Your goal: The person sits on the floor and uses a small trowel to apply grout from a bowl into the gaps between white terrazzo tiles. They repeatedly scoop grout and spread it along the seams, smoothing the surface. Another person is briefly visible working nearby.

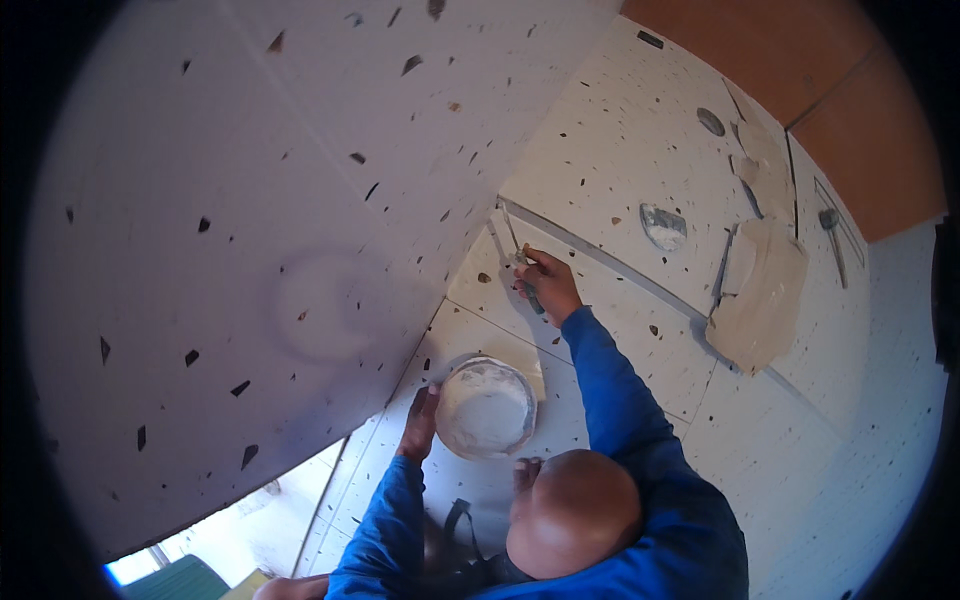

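In my right hand point(552, 285) is a thin hand tool point(535, 298) with a dark green handle and a narrow metal shaft. Its tip reaches into the corner where the speckled wall meets the floor, at the end of a long floor joint point(590, 245). My fingers wrap round the handle; the exact kind of tool cannot be made out. My left hand point(418, 425) holds the left side of a round bowl point(446, 435), whose inside is coated with white powder or paste. The bowl stands on the floor, partly over a flat beige piece point(525, 362).
A large speckled wall point(250, 250) rises on the left. On the pale speckled floor to the right lie a scoop-like piece with white material point(663, 228), a dark oval object point(711, 122), torn beige sheets point(765, 295) and a hammer-like tool point(832, 235). Brown panels point(780, 50) stand beyond.
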`<act>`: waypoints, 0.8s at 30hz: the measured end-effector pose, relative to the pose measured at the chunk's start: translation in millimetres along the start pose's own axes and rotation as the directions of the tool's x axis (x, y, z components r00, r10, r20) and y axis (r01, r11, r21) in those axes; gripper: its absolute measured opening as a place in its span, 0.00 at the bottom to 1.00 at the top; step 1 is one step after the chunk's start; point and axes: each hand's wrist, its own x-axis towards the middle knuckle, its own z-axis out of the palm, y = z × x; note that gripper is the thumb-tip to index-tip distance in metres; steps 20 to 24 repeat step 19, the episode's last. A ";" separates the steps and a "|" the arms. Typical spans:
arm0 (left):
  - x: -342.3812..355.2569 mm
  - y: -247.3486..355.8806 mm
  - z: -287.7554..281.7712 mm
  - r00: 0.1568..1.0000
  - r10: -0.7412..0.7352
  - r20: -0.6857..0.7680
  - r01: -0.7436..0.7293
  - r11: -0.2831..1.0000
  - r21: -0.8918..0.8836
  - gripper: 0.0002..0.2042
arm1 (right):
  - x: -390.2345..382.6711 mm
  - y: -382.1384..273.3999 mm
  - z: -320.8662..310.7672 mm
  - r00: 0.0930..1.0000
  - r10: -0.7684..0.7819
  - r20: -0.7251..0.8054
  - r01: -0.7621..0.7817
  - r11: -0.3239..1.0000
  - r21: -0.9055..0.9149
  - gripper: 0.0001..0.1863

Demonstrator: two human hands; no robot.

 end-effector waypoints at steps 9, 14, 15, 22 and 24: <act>-11.8 26.1 7.4 0.998 -0.065 -0.008 0.064 0.997 -0.035 0.30 | 38.8 34.8 35.8 0.989 0.047 -0.141 -0.052 0.998 -0.031 0.21; -8.0 21.9 7.8 0.997 -0.065 0.033 0.066 0.997 -0.028 0.31 | 70.9 76.0 47.9 0.955 -0.201 -0.219 0.136 0.950 -0.282 0.21; -7.8 26.6 11.4 0.998 -0.049 0.047 0.051 0.998 -0.034 0.31 | 79.5 82.7 48.0 0.945 -0.244 -0.219 0.179 0.943 -0.280 0.22; -15.2 40.6 12.9 0.999 -0.045 -0.008 0.045 0.995 0.085 0.31 | 83.5 94.1 57.7 0.950 -0.271 -0.158 0.204 0.917 -0.343 0.23; -15.2 40.6 12.9 0.999 -0.045 -0.008 0.045 0.995 0.085 0.31 | 83.5 94.1 57.7 0.950 -0.271 -0.158 0.204 0.917 -0.343 0.23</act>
